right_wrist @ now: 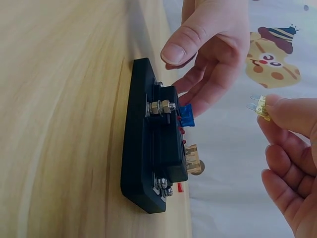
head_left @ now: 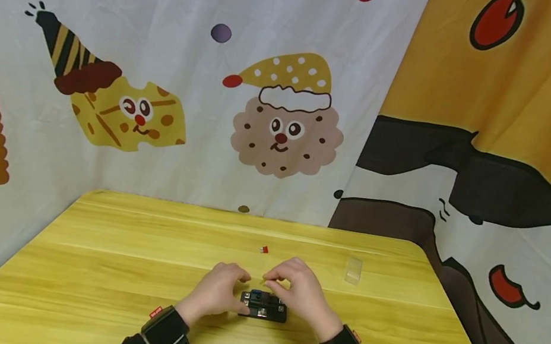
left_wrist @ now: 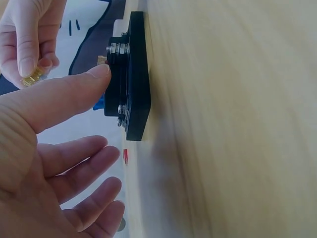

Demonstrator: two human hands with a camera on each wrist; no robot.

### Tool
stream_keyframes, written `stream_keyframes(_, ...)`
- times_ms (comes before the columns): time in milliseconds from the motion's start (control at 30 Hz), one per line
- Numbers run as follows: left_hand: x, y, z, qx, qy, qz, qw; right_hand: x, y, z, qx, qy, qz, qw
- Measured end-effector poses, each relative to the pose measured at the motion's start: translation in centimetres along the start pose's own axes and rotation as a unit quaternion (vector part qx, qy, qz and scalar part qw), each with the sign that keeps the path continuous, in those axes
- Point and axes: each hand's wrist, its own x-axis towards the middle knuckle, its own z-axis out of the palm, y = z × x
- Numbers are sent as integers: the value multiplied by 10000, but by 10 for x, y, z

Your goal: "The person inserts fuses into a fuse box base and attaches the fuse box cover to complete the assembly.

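A black fuse box (head_left: 275,316) with metal terminal studs lies on the table between the two hands. In the right wrist view, a blue blade fuse (right_wrist: 186,115) and a tan blade fuse (right_wrist: 193,159) stand in its slots. My right hand (head_left: 297,287) pinches a yellow blade fuse (right_wrist: 262,108) between thumb and forefinger, apart from the box, its metal prongs showing. The left hand (head_left: 219,289) is at the box's left side with fingers spread and relaxed. Its thumb lies close by the box; whether it touches I cannot tell.
A small red fuse (head_left: 264,249) lies on the wooden table (head_left: 127,287) beyond the box. Farther right stands a clear plastic container (head_left: 353,271). A printed curtain (head_left: 171,11) hangs behind the table's far edge.
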Motion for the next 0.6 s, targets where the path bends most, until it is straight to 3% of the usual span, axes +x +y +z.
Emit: stream_keyframes(600,-2,-4,6,394,-104,49,9992,-2,-1,5,-182,-359,152,9991)
